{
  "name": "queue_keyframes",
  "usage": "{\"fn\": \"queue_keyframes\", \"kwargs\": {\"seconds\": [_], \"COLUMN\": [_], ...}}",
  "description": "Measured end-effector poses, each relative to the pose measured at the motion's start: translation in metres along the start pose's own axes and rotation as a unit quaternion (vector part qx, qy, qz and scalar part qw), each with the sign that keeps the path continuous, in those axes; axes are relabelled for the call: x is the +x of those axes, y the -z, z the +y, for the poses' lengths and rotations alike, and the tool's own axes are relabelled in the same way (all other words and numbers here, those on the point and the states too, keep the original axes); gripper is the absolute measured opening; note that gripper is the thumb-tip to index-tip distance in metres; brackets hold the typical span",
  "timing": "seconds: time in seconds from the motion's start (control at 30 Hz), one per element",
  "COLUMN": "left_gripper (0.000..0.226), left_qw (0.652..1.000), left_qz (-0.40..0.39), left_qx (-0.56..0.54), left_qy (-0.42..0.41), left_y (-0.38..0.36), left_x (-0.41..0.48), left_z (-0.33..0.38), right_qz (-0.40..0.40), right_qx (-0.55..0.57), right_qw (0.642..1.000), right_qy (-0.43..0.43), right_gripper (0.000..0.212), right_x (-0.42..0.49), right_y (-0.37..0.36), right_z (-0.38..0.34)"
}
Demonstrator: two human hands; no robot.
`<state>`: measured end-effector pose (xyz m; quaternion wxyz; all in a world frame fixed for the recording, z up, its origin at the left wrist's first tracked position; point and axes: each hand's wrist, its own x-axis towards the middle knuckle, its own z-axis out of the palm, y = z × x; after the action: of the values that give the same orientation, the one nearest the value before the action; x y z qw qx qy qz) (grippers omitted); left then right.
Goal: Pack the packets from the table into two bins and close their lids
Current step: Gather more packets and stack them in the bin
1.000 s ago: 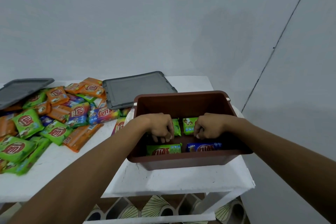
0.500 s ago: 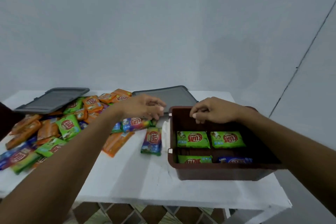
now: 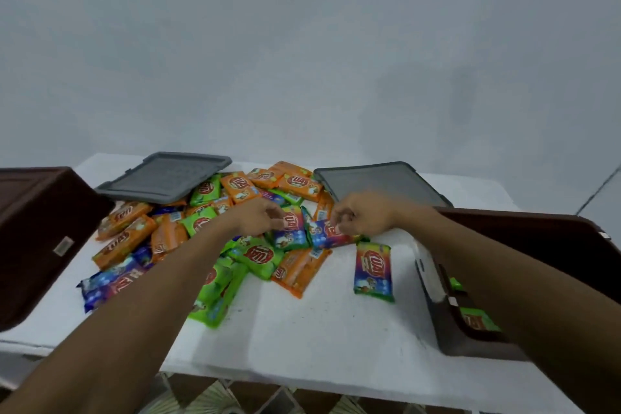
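The heap of glossy foil snack packets (image 3: pixel 215 245), orange, green, blue and rainbow-striped, lies loose and overlapping on the white tabletop (image 3: pixel 319 329). Most of the packing looks still ahead. Only a few green packets (image 3: pixel 479 319) show inside the dark brown plastic bin (image 3: pixel 470 343) right of the heap, and its interior is largely hidden by the forearm. A second dark brown plastic bin (image 3: pixel 40 239) stands left of the heap, tilted so its inside cannot be seen.

Both lids are off. One flat grey plastic lid (image 3: pixel 164 176) rests on the heap's far left edge, and another grey lid (image 3: pixel 379 180) lies just behind the heap's right end.

At the heap's near right side, the left hand (image 3: pixel 258 217) has its fingers (image 3: pixel 274 213) curled, pinching the top of a rainbow-coloured packet (image 3: pixel 290 232). The right hand (image 3: pixel 361 215) pinches a blue-and-red packet (image 3: pixel 327 233) beside it, though blur softens both grips.

One rainbow packet (image 3: pixel 373 270) lies alone between the heap and the right-hand bin.
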<state>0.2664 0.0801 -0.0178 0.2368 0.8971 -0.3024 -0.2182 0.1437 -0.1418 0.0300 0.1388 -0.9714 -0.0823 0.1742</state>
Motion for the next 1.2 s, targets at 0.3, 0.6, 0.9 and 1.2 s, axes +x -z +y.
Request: {"fn": "queue_keyframes", "kwargs": {"seconds": [0.3,0.6,0.9,1.2], "left_gripper": [0.095,0.045,0.025,0.022], "left_qw": [0.998,0.924,0.879,0.924], "left_qz": [-0.022,0.038,0.066,-0.032], "left_qx": [-0.049,-0.38,-0.471,-0.376], "left_qy": [0.045,0.005,-0.04,-0.059], "left_y": [-0.019,0.009,0.017,-0.002], "left_x": [0.041,0.014,-0.01,-0.002], "left_z": [-0.013,-0.014,0.017,0.157], "right_qz": [-0.016,0.013,0.048,0.144], "right_qx": [-0.055,-0.066,0.367,0.634], "right_qw": [0.995,0.997,0.929,0.758], "right_qy": [-0.085,-0.028,0.004,-0.058], "right_gripper": [0.055,0.019,0.025,0.021], "right_x": [0.051,0.049,-0.015,-0.125], "right_y": [-0.02,-0.002,0.011,0.025], "right_z": [-0.005,-0.011,0.0,0.083]}}
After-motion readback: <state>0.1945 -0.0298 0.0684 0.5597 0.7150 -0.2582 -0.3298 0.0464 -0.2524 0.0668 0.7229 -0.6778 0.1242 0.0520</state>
